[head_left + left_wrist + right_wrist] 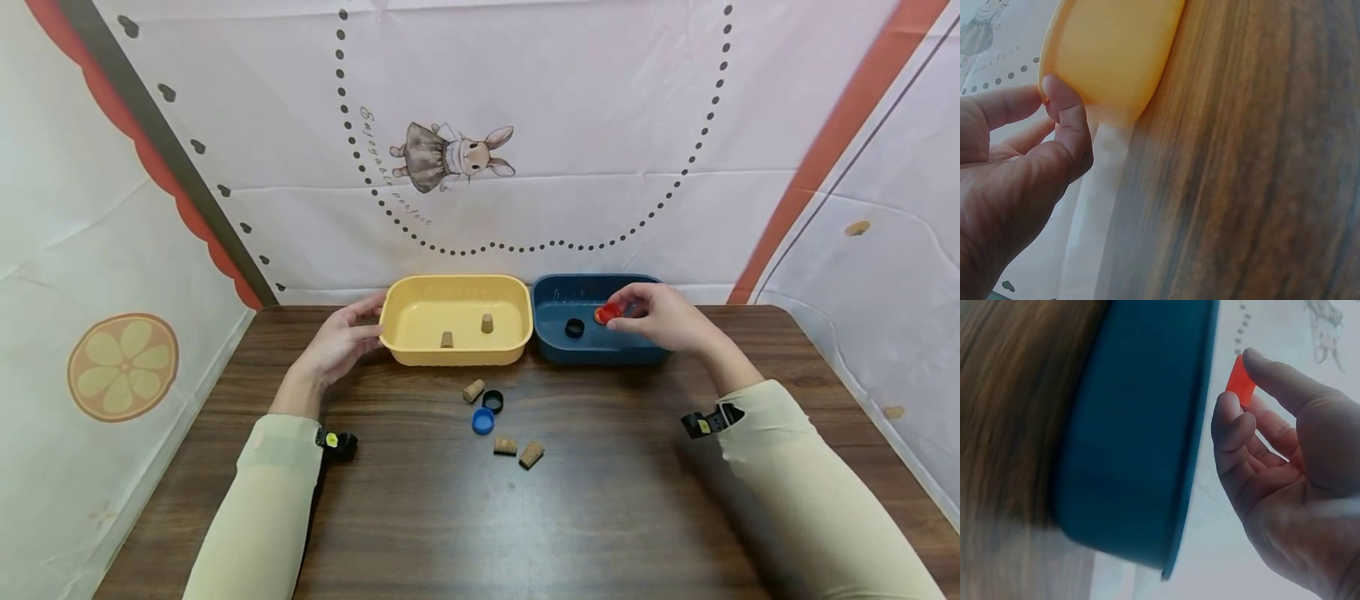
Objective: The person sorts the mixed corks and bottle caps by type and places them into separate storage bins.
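Observation:
My left hand (pixel 341 342) grips the rim at the left end of a yellow plastic tray (pixel 455 357), fingers and thumb pinching its edge in the left wrist view. Inside that tray are two corks, one standing (pixel 487 323) and another cork (pixel 447 339) nearer the front wall. Over the dark blue tray (pixel 600 355), my right hand (pixel 660 317) pinches a red bottle cap (pixel 1241 380) between thumb and fingers. A black bottle cap (pixel 574 327) lies on the blue tray's floor. An orange-red rim shows just left of the held cap in the head view.
In front of the trays, a cork (pixel 474 390), a black cap (pixel 492 401) and a blue cap (pixel 483 420) lie on the wooden table (pixel 420 517). Two more corks, one left (pixel 506 446) and one right (pixel 532 454), are closer to me. A printed cloth wall stands behind the trays.

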Action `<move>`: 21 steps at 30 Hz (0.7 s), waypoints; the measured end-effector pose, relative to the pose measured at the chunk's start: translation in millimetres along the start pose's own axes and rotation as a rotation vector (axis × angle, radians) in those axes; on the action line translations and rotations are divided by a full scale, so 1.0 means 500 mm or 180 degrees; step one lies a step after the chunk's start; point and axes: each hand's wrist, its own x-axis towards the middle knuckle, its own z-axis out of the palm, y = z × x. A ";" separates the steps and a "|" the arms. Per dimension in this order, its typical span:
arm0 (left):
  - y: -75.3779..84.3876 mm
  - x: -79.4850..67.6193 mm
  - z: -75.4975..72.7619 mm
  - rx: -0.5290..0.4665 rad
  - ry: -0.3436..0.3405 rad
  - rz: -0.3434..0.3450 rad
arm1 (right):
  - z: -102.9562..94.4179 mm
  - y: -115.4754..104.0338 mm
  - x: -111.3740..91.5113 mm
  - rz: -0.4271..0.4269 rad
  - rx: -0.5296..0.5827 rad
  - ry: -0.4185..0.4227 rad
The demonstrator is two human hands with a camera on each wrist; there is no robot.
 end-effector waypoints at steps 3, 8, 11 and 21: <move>-0.001 0.000 0.001 -0.0007 0.0002 -0.0012 | -0.001 0.013 0.002 0.0075 -0.0065 -0.0004; -0.001 -0.001 0.000 0.0033 0.0000 -0.0010 | 0.001 0.025 0.008 0.0135 -0.0218 -0.0026; -0.001 -0.002 0.000 0.0044 0.0007 -0.0017 | 0.003 0.033 0.013 0.0127 -0.0310 -0.0053; -0.004 0.000 0.000 0.0041 0.0016 0.0004 | 0.010 0.056 0.028 0.0169 -0.0511 -0.0139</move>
